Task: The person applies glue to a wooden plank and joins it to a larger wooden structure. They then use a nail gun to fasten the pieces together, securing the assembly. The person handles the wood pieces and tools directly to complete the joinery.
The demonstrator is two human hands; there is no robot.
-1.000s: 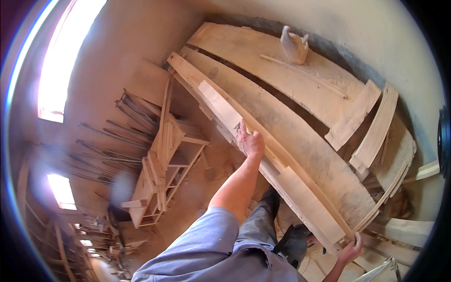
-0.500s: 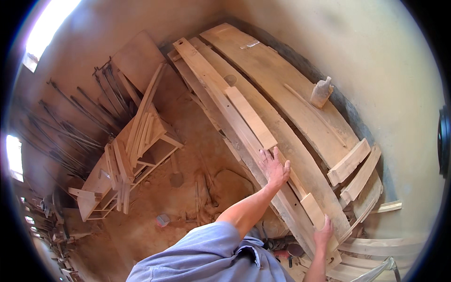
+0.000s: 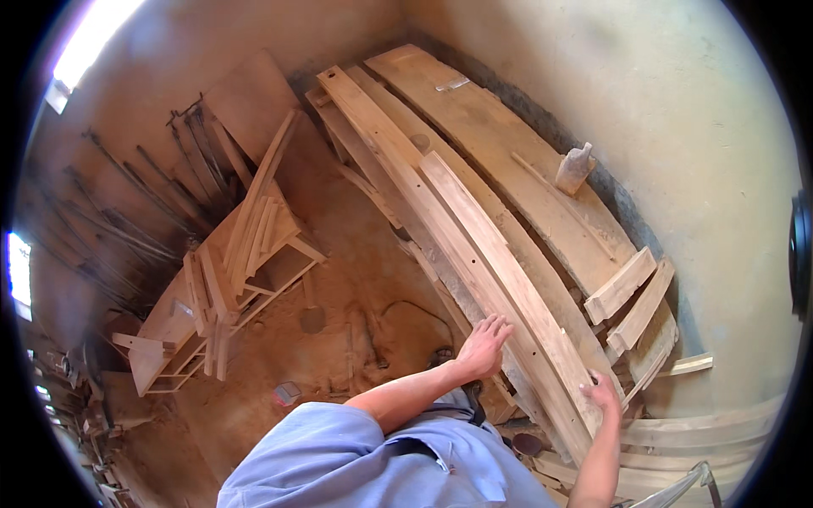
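A long pale plank [image 3: 398,157] with several small dark holes lies lengthwise on the workbench, running from the far end toward me. Beside it, along its right side, rests a shorter wooden board [image 3: 487,233] with small steps in its edge. My right hand [image 3: 603,392] grips this board near its close end, fingers curled at its edge. My left hand [image 3: 485,347] hovers at the left edge of the holed plank, fingers stretched out and holding nothing. Whether its fingertips touch the plank, I cannot tell.
A wide slab [image 3: 508,144] lies along the wall with a worn wooden block [image 3: 575,169] on it. Short offcuts [image 3: 622,285] stack at its near end. Leftward stand a wooden frame [image 3: 246,313] and several metal clamps [image 3: 135,182] against the wall. Curved planks [image 3: 703,427] lie at right.
The shorter board has been turned, so a different, longer face shows. My left hand has come off it, down and left. My right hand has shifted slightly up and right.
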